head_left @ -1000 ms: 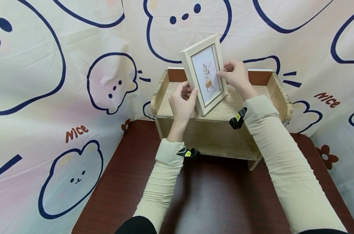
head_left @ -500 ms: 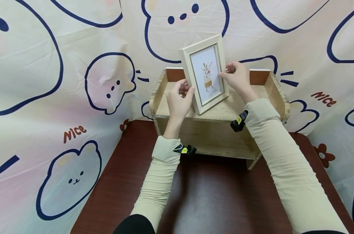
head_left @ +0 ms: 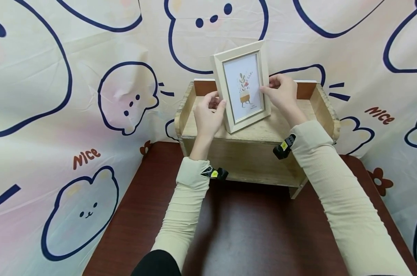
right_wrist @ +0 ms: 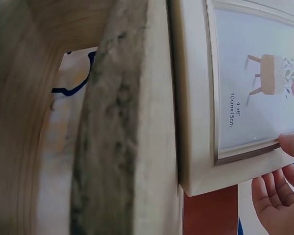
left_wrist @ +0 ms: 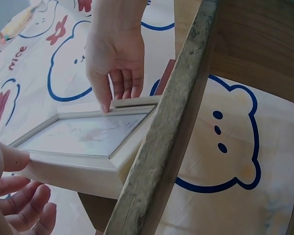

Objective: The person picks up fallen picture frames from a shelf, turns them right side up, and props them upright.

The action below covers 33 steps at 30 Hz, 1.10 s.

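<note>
A cream picture frame [head_left: 243,86] with a potted-plant print stands on the top board of a small wooden shelf [head_left: 256,134], turned slightly to one side. My left hand [head_left: 208,117] holds its left edge, thumb at the front and fingers behind. On the opposite edge, my right hand [head_left: 282,94] pinches the border between thumb and curled fingers. In the right wrist view the frame's bottom [right_wrist: 198,98] meets the shelf board. The left wrist view shows my left thumb [left_wrist: 14,156] against the frame's near side. The frame's back is hidden.
The shelf has raised side panels [head_left: 324,107] and a brown back strip [head_left: 306,91]. Below the top board is a second level [head_left: 253,161]. It stands on a dark red-brown table [head_left: 250,230], before a cartoon-print cloth [head_left: 132,38].
The frame has turned to face the head camera more squarely. My right hand has shifted slightly right with its edge, and my left hand slightly left. Both keep their hold.
</note>
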Tool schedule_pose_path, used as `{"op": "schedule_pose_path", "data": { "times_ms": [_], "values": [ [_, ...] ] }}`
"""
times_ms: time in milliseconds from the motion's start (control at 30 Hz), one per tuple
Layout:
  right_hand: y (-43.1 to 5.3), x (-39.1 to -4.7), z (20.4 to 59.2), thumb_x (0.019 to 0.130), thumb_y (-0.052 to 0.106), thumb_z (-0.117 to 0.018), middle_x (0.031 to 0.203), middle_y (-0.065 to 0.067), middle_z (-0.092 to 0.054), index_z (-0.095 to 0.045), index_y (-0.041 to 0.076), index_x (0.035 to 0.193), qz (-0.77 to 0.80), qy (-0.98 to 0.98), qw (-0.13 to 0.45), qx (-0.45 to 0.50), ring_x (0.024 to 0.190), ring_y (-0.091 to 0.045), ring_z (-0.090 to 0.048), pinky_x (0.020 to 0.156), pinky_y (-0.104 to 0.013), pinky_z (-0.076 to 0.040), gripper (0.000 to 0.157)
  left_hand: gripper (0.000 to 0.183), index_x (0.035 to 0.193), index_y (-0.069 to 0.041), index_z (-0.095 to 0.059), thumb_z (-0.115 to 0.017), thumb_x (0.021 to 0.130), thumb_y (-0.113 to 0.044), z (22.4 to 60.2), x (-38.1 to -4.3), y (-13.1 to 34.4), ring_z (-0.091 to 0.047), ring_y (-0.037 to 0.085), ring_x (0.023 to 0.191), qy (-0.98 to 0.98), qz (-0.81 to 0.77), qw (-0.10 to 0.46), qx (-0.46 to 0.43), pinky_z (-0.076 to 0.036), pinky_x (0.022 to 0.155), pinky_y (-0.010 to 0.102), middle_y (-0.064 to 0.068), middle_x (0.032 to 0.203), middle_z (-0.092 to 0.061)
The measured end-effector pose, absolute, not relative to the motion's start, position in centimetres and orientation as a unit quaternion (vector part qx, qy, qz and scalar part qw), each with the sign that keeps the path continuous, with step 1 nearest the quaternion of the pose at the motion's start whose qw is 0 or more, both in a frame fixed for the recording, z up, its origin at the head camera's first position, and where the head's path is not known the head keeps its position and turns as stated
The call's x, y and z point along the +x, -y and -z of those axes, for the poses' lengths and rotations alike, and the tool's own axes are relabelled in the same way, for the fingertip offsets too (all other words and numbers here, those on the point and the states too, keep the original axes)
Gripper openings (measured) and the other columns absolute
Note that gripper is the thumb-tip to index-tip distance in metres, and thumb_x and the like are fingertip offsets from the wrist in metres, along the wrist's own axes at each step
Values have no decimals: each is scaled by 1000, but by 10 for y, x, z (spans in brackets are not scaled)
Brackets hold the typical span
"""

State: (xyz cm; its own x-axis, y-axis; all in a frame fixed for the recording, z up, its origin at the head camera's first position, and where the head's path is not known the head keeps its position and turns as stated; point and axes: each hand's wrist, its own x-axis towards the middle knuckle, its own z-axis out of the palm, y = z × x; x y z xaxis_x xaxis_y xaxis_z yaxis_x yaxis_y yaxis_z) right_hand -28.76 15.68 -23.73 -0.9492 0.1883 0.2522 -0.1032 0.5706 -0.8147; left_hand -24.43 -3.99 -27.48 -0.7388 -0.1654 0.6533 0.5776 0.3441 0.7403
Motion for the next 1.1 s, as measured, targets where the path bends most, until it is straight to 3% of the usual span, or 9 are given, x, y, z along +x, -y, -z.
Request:
{"op": "schedule_pose_path", "data": {
  "times_ms": [233,467,733,933,1100],
  "values": [
    [-160,-286,239,84,23,-67,84,4,-52,-62,4,115,-503,853,138,-35,80,-8,-45,71,-21,-39,37,23,102,9,-64,-65,81,-1,275,-250,43,-61,25,71,744,570,321,-137,-48,64,21,19,83,-64],
    [-165,-286,234,89,24,-59,118,-6,-54,-55,2,125,-617,784,56,-43,94,-10,-51,93,-30,-42,42,28,105,7,-61,-68,79,0,283,-250,46,-57,18,79,708,660,229,-106,-47,73,22,16,90,-62],
    [-171,-289,231,92,19,-56,113,-5,-53,-42,1,136,-705,707,-42,-42,99,-13,-50,102,-32,-34,50,27,101,7,-60,-70,77,2,290,-248,45,-56,15,80,693,673,227,-124,-48,75,24,11,87,-59],
    [-171,-292,236,93,17,-52,133,-13,-44,-39,-1,137,-715,697,-38,-44,112,-17,-46,103,-31,-33,49,27,101,8,-60,-69,77,3,291,-249,44,-55,15,78,690,674,231,-124,-48,78,35,13,86,-58],
    [-171,-291,239,93,17,-53,134,-14,-43,-43,-1,134,-704,708,-27,-44,112,-18,-47,101,-32,-35,46,26,102,8,-60,-68,77,4,291,-250,45,-55,15,77,692,674,230,-119,-48,76,32,12,86,-59]
  ]
}}
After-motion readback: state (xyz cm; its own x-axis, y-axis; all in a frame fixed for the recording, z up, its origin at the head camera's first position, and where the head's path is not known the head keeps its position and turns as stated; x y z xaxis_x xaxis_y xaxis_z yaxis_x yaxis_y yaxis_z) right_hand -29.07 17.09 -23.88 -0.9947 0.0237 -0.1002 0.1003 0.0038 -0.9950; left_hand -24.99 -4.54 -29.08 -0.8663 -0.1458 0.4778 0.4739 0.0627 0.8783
